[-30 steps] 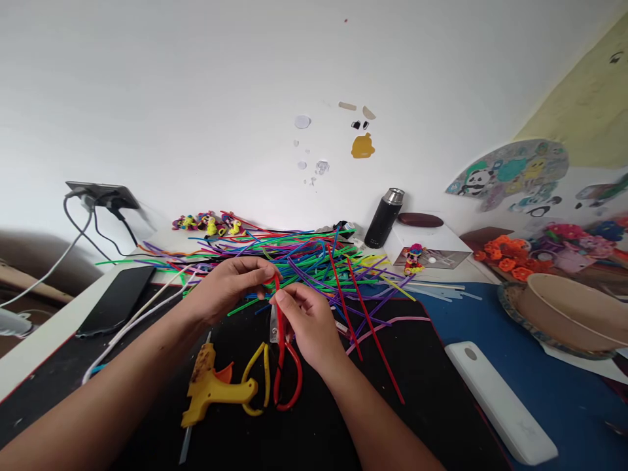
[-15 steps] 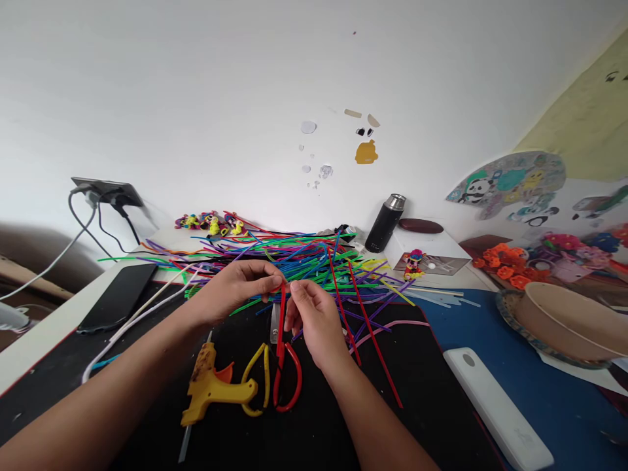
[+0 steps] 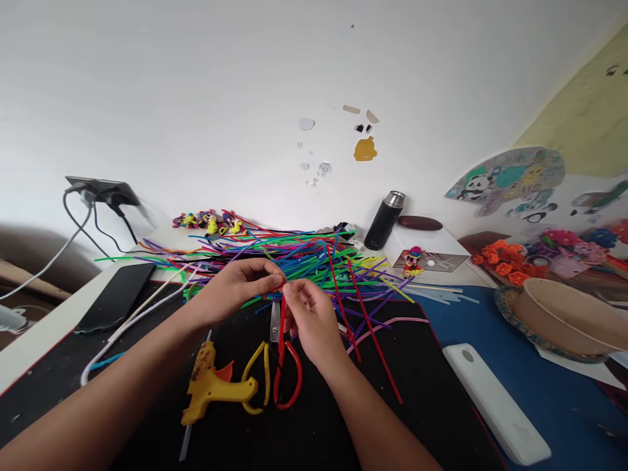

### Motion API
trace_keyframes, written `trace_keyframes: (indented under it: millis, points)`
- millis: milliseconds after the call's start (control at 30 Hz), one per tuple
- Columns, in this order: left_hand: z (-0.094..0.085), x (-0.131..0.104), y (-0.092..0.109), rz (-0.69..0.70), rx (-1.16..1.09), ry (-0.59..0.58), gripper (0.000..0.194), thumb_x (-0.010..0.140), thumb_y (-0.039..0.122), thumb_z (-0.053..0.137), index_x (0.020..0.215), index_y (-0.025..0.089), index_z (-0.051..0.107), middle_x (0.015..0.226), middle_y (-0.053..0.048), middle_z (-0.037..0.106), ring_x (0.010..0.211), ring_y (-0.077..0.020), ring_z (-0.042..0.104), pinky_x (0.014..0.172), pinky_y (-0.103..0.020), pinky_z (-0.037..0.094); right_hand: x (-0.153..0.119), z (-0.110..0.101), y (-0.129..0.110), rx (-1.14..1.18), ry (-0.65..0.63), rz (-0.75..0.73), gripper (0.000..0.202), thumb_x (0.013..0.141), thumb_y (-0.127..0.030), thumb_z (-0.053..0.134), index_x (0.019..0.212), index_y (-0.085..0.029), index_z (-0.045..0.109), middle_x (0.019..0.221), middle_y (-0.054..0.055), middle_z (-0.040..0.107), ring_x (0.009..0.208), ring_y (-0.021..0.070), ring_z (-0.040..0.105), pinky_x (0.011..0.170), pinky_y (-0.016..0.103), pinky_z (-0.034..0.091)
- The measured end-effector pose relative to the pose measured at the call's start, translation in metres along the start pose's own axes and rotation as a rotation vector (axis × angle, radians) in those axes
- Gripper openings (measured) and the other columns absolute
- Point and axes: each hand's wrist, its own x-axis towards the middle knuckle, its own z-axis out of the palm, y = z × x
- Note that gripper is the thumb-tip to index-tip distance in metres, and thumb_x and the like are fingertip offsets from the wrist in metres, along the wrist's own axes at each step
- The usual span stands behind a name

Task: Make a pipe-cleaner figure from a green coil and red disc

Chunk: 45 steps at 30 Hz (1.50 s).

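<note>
My left hand (image 3: 252, 282) pinches the top of a red pipe cleaner (image 3: 282, 327) between thumb and fingertips. Close against it, my right hand (image 3: 311, 314) is closed on the same red piece, its thumb tip touching near the left fingertips. The red strand hangs down over scissors (image 3: 289, 399) with a red handle on the black mat. Beside them lie pliers with yellow handles (image 3: 266, 376) and a yellow glue gun (image 3: 216, 386). Behind my hands spreads a heap of coloured pipe cleaners (image 3: 304, 265).
A black phone (image 3: 115, 297) lies at the left. At the back right are a black thermos (image 3: 385, 221) and a white box (image 3: 441, 245) with a small figure. Farther right are a white power bank (image 3: 498, 402) and a beige bowl (image 3: 574, 314).
My right thumb has shifted slightly left and down, closer to the left fingertips. The whole view has moved a little.
</note>
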Motion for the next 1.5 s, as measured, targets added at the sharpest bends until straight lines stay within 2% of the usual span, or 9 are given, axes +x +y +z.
trace_keyframes:
  millis: [467,733,833,900,1000,1067,1133,1333,1500]
  points:
    - [-0.009,-0.001,0.006,0.065,0.122,-0.146,0.038,0.093,0.058,0.079,0.097,0.020,0.082,0.092,-0.006,0.078,0.087,-0.0237,0.069,0.082,-0.032,0.055,0.001,0.001,0.001,-0.038,-0.002,0.016,0.042,0.088,-0.061,0.078,0.088,-0.022,0.064,0.059,-0.006,0.059,0.045,0.0122,0.056,0.043,0.023,0.039]
    - [-0.016,-0.001,-0.001,0.005,0.012,-0.323,0.030,0.087,0.038,0.087,0.112,0.022,0.078,0.107,-0.007,0.080,0.099,-0.0258,0.074,0.089,-0.036,0.058,0.002,-0.001,-0.001,-0.009,0.013,0.039,0.045,0.086,-0.063,0.080,0.087,-0.021,0.065,0.056,-0.007,0.057,0.044,0.0113,0.055,0.044,0.022,0.040]
    - [-0.017,0.003,-0.005,0.025,0.086,-0.279,0.025,0.090,0.040,0.084,0.106,0.021,0.079,0.099,-0.004,0.079,0.093,-0.0233,0.072,0.086,-0.034,0.057,0.002,-0.003,0.000,0.011,0.025,0.039,0.046,0.084,-0.063,0.083,0.086,-0.020,0.066,0.055,-0.007,0.057,0.043,0.0106,0.055,0.043,0.021,0.040]
    - [-0.024,0.006,-0.007,0.022,0.099,-0.183,0.028,0.088,0.043,0.086,0.104,0.021,0.079,0.098,-0.004,0.078,0.092,-0.0230,0.071,0.084,-0.033,0.056,0.003,-0.005,0.001,0.037,0.053,0.030,0.047,0.084,-0.064,0.084,0.086,-0.020,0.066,0.056,-0.007,0.058,0.043,0.0103,0.055,0.043,0.021,0.039]
    - [-0.043,0.010,-0.008,0.040,0.051,0.118,0.033,0.081,0.046,0.092,0.097,0.020,0.079,0.086,-0.002,0.074,0.077,-0.0181,0.065,0.072,-0.030,0.052,0.005,-0.009,0.003,0.063,0.097,0.033,0.048,0.083,-0.064,0.085,0.085,-0.020,0.068,0.056,-0.007,0.057,0.044,0.0102,0.055,0.042,0.020,0.039]
    - [-0.054,0.010,-0.004,0.067,-0.114,0.306,0.035,0.079,0.048,0.093,0.095,0.020,0.079,0.082,-0.001,0.071,0.072,-0.0160,0.062,0.066,-0.028,0.049,0.006,-0.010,0.005,0.041,0.092,0.052,0.047,0.084,-0.064,0.084,0.086,-0.020,0.068,0.057,-0.007,0.057,0.044,0.0103,0.055,0.042,0.020,0.038]
    - [-0.060,0.009,0.002,0.093,-0.255,0.396,0.037,0.073,0.045,0.097,0.093,0.020,0.078,0.081,0.000,0.068,0.070,-0.0147,0.060,0.062,-0.027,0.046,0.006,-0.010,0.009,-0.029,0.048,0.072,0.046,0.086,-0.063,0.082,0.087,-0.020,0.068,0.057,-0.006,0.058,0.044,0.0109,0.055,0.043,0.021,0.037]
    - [-0.058,-0.001,0.022,0.175,-0.202,0.297,0.028,0.079,0.040,0.093,0.087,0.018,0.077,0.076,-0.001,0.065,0.068,-0.0151,0.057,0.063,-0.029,0.045,0.001,0.000,0.028,-0.328,-0.039,-0.033,0.037,0.096,-0.055,0.073,0.087,-0.020,0.067,0.055,-0.006,0.055,0.048,0.0126,0.053,0.050,0.024,0.040]
    - [-0.064,-0.008,0.030,0.261,-0.165,0.268,0.021,0.085,0.037,0.089,0.085,0.019,0.076,0.075,0.000,0.065,0.066,-0.0147,0.057,0.065,-0.031,0.046,0.003,0.004,0.046,-0.408,-0.043,-0.044,0.036,0.098,-0.055,0.069,0.086,-0.021,0.065,0.057,-0.007,0.051,0.048,0.0124,0.047,0.051,0.026,0.039]
